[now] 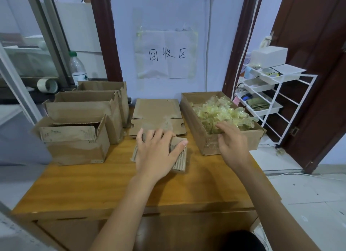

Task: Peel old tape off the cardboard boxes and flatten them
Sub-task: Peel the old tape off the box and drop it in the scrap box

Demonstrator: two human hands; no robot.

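Our left hand [159, 153] lay spread, pressing flattened cardboard [179, 157] down; right hand [232, 145], fingers relaxed, hovered beside it over the tape bin [209, 145].

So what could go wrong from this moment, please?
1. The flattened box lies under the left hand only; it may spring open again once released.
2. The right hand hovers at the tape box rim; peeled tape is piled high and could stick to fingers or spill.
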